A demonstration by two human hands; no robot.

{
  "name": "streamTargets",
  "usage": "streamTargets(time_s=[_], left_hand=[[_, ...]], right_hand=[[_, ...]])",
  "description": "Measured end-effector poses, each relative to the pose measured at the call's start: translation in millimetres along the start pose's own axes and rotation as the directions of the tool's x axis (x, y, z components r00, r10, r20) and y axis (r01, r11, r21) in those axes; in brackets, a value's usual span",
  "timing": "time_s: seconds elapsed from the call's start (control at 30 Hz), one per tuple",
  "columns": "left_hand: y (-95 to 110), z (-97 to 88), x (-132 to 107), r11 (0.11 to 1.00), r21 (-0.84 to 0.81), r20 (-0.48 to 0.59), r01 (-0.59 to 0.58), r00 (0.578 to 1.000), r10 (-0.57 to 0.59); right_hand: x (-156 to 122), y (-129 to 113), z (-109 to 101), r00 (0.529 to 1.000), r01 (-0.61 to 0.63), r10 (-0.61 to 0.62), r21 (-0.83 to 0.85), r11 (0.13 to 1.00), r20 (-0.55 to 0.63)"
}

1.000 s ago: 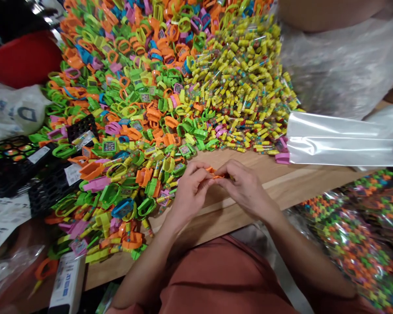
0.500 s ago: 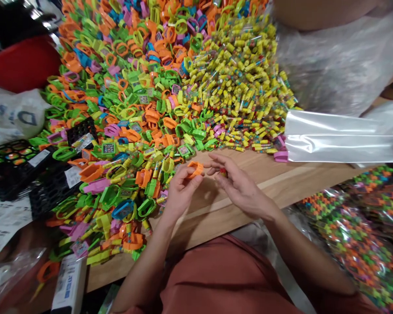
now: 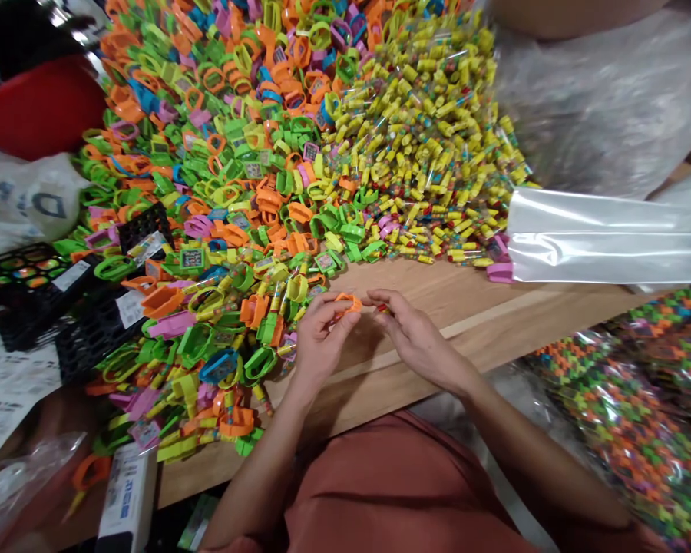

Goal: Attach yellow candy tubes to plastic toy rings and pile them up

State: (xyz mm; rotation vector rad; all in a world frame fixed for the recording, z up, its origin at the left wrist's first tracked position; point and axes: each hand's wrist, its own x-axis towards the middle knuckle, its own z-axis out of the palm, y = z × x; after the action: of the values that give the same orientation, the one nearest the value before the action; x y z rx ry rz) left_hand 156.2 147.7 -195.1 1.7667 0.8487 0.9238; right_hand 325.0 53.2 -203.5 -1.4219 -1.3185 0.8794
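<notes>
My left hand [image 3: 318, 342] pinches an orange plastic toy watch [image 3: 351, 301] between thumb and fingers above the wooden table. Close by on the right, my right hand [image 3: 419, 343] closes its thumb and fingers on a small red-and-yellow tube [image 3: 383, 309], mostly hidden by the fingers. The fingertips of that hand point at the watch, almost touching it. Left of my hands spreads a heap of toy watches [image 3: 253, 200] in orange, green, yellow, pink and blue. Behind them lies a pile of small clear tubes [image 3: 431, 138] with yellow ends and coloured bits inside.
Clear plastic bags [image 3: 599, 238] lie flat at the table's right edge, beside a pink watch [image 3: 500, 272]. Filled bags [image 3: 610, 407] sit lower right. Black mesh trays [image 3: 86, 330] and a white box [image 3: 127, 491] are at the left. The wooden tabletop [image 3: 466, 307] runs beneath my hands.
My right hand has closed its fingers on the small tube and moved slightly left, nearer the orange watch. My left hand keeps its hold, with the watch tilted a little differently.
</notes>
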Motion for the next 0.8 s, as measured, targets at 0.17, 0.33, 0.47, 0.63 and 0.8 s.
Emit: streamTargets(time_s=[0.17, 0.33, 0.47, 0.63, 0.8], left_hand=[[3.1, -1.1, -0.7, 0.993, 0.032, -0.009, -0.112, 0.994, 0.112], [2.4, -0.4, -3.2, 0.963, 0.132, 0.049, -0.236, 0.972, 0.231], [-0.1, -0.2, -5.1, 0.919, 0.216, 0.084, -0.330, 0.944, 0.320], [2.5, -1.7, -3.2, 0.833, 0.312, 0.139, -0.457, 0.889, 0.436], [4.9, -3.7, -1.4, 0.776, 0.375, 0.195, -0.508, 0.861, 0.470]], right_hand=[[-0.7, 1.6, 2.0, 1.000, 0.007, -0.007, 0.033, 0.999, 0.013], [1.6, -4.9, 4.8, 1.000, -0.027, 0.024, 0.221, 0.975, 0.017], [2.4, -7.4, 7.3, 0.984, -0.178, 0.155, 0.433, 0.884, 0.089], [0.2, -6.0, 8.2, 0.971, -0.237, 0.213, 0.526, 0.817, 0.107], [-2.2, -2.7, 6.1, 0.973, -0.232, 0.187, 0.521, 0.821, 0.138]])
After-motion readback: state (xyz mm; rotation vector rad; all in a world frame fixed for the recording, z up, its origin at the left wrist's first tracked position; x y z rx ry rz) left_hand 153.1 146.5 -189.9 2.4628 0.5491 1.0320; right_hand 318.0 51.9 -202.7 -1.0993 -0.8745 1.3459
